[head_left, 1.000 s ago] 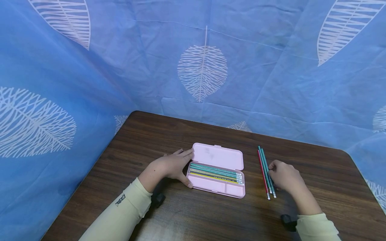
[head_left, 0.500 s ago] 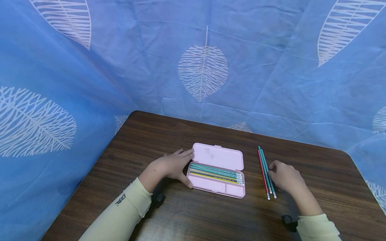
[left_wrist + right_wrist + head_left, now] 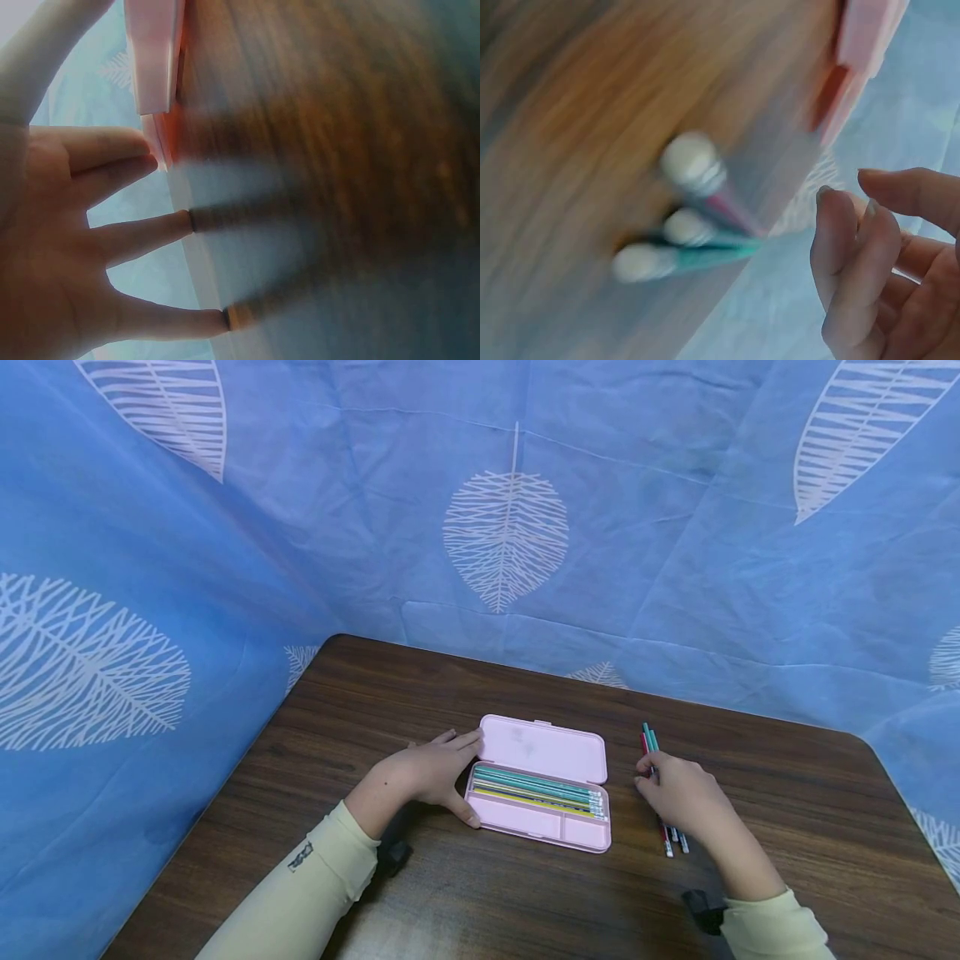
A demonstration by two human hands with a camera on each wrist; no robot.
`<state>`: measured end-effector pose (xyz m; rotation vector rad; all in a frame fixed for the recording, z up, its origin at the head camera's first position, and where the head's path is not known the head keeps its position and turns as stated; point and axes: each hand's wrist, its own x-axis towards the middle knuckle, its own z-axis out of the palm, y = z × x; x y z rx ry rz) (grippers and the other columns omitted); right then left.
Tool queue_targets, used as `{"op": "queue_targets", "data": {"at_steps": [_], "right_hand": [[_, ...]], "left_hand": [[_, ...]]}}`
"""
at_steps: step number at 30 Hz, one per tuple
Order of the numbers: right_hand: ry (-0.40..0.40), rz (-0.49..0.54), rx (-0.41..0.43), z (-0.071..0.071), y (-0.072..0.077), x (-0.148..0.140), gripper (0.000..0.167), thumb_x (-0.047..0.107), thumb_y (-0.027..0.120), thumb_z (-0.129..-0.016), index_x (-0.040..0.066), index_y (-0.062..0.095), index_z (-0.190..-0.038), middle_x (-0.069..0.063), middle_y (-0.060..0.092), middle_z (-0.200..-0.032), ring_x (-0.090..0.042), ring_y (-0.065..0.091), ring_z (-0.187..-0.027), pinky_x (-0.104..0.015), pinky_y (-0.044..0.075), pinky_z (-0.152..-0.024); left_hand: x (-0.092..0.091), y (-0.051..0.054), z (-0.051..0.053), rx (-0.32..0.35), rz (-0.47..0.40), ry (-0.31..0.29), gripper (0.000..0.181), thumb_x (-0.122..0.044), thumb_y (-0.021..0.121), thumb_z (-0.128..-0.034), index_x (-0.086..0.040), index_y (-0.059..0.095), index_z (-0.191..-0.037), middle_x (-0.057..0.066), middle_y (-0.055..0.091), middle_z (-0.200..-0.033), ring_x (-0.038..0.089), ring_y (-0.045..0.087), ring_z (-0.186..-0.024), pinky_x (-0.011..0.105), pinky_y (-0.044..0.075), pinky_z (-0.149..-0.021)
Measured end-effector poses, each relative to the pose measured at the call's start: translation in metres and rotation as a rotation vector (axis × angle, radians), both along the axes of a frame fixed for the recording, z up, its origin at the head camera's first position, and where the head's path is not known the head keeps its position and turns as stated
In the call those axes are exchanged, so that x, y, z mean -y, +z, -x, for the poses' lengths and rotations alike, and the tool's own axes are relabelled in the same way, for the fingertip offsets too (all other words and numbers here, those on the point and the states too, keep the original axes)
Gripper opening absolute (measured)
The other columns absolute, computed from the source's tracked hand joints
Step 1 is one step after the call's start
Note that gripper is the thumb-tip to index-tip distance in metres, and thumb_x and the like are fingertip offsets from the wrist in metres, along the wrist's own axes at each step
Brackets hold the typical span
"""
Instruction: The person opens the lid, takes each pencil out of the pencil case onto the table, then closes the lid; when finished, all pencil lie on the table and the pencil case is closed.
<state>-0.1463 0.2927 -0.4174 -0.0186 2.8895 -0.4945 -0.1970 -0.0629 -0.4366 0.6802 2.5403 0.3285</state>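
Note:
A pink pencil case [image 3: 542, 750] lies open on the table, its lid folded back; several teal, yellow and dark pencils [image 3: 528, 787] fill its rear compartment. My left hand [image 3: 431, 772] rests beside the case's left end, fingers straight, the thumb at the front corner. To the right of the case lie a red pencil [image 3: 727, 211] and two teal pencils [image 3: 709, 259], eraser ends toward me. Above them is my right hand [image 3: 686, 793], hiding their middles in the head view. Its fingers bend loosely toward the thumb, and the right wrist view shows nothing between them.
The dark wooden table [image 3: 480, 893] has rounded far corners. A blue cloth [image 3: 337, 527] with white leaf prints hangs behind it and along the left. A black wrist strap piece [image 3: 705, 912] sits under the right wrist.
My right hand has moved left from beside the loose pencils to over them. The left hand, the case and the pencils have stayed in place.

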Motion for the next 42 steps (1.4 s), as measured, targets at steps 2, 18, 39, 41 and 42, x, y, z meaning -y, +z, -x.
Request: {"op": "queue_targets", "data": {"at_steps": [2,18,39,41,42], "right_hand": [[0.02,0.008,-0.02,-0.001,0.002,0.009,0.024,0.015,0.064,-0.104,-0.002,0.069,-0.12,-0.003,0.059,-0.073,-0.016,0.051,-0.057,-0.032,0.04,-0.054],[0.164,0.125,-0.026,0.0,0.003,0.056,0.019,0.016,0.073,-0.098,0.003,0.074,-0.113,0.001,0.057,-0.073,-0.012,0.046,-0.06,-0.026,0.035,-0.055],[0.262,0.205,0.096,0.001,-0.013,0.099,0.013,0.011,0.083,-0.091,0.011,0.07,-0.092,0.001,0.057,-0.077,-0.014,0.05,-0.071,-0.027,0.038,-0.065],[0.256,0.207,0.096,0.001,-0.013,0.1,0.014,0.01,0.083,-0.091,0.011,0.069,-0.091,0.001,0.056,-0.076,-0.014,0.05,-0.07,-0.028,0.038,-0.065],[0.255,0.206,0.098,0.001,-0.013,0.101,0.014,0.01,0.083,-0.091,0.011,0.069,-0.091,0.001,0.055,-0.076,-0.014,0.049,-0.07,-0.028,0.038,-0.065]], "left_hand": [[0.0,0.0,0.0,0.002,-0.003,0.0,0.124,-0.066,0.09,-0.0765,-0.019,0.025,-0.172,-0.002,0.016,-0.183,0.036,0.016,-0.169,0.084,0.026,-0.12],[0.001,0.001,-0.001,0.004,-0.014,0.006,0.124,-0.064,0.09,-0.0772,-0.019,0.025,-0.172,-0.002,0.016,-0.183,0.035,0.016,-0.17,0.083,0.026,-0.121],[0.002,-0.002,-0.001,0.003,-0.013,0.001,0.125,-0.066,0.089,-0.0773,-0.019,0.024,-0.172,-0.001,0.017,-0.183,0.036,0.016,-0.17,0.083,0.026,-0.121],[0.002,-0.002,0.0,0.001,-0.012,0.001,0.125,-0.066,0.089,-0.0772,-0.019,0.024,-0.172,-0.001,0.017,-0.183,0.036,0.017,-0.17,0.083,0.026,-0.121],[0.002,-0.002,0.0,0.0,-0.013,0.001,0.125,-0.066,0.089,-0.0771,-0.019,0.024,-0.172,-0.001,0.017,-0.183,0.036,0.017,-0.169,0.083,0.026,-0.121]]}}
